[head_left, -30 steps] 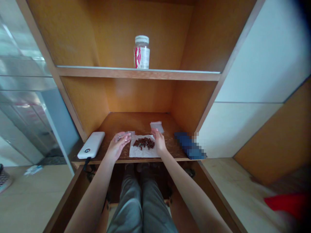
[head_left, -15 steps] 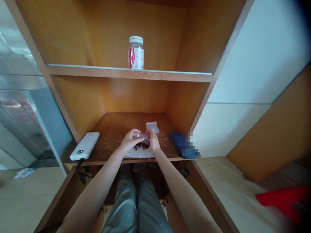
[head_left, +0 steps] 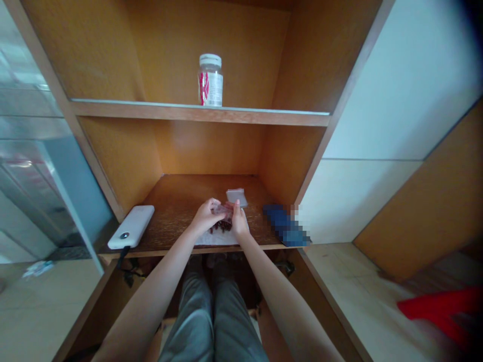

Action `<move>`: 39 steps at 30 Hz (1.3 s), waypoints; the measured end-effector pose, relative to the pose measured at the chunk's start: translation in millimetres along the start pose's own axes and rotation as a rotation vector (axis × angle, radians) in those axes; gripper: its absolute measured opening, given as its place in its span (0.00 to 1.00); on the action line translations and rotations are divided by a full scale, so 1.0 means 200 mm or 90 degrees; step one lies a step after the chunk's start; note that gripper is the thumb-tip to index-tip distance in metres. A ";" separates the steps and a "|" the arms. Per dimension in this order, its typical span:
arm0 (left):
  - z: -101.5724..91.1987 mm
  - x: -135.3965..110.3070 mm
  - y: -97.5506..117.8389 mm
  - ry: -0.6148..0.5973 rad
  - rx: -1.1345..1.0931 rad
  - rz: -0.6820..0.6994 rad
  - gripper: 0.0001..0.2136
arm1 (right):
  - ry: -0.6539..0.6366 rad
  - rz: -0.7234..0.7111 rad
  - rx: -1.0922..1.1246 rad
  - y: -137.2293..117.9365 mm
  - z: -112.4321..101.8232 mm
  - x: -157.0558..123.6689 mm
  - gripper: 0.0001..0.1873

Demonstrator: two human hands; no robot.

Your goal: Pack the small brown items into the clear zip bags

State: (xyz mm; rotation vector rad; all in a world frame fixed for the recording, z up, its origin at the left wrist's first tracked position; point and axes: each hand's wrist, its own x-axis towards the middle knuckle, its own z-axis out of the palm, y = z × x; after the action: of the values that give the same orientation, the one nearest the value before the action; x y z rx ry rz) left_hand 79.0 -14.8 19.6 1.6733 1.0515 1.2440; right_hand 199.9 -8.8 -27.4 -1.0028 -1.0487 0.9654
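Crosswise, left hand (head_left: 203, 219) and right hand (head_left: 239, 222) pinch a small clear bag (head_left: 222, 208).

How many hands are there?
2. The left hand and the right hand meet above the dark red pieces on the white sheet, both pinching a small clear bag.

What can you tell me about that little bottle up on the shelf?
The bottle is a small, see-through-looking jar with a white cap and a white label with red markings too small to read. It stands upright and capped, alone on the upper shelf of orange-brown wood, left of its middle. Only that shelf touches it: the left hand and right hand are down at the shelf below, pinching a small clear bag.
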 end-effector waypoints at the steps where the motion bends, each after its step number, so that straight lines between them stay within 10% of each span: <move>1: 0.00 0.00 0.00 -0.003 0.009 0.007 0.16 | -0.002 0.001 0.005 -0.01 0.00 0.00 0.34; 21: -0.08 -0.06 0.03 0.043 -0.132 0.036 0.20 | 0.027 -0.177 -0.169 -0.05 -0.01 -0.03 0.10; 39: -0.22 -0.23 -0.06 0.020 -0.288 -0.101 0.24 | -0.038 -0.231 -0.174 -0.13 0.01 -0.12 0.12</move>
State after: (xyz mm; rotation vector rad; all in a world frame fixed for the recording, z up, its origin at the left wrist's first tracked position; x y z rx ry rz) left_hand 26.9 -49.8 3.5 1.2077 0.8258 1.2921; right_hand 196.8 -37.7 -6.6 -0.9632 -1.3833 0.5673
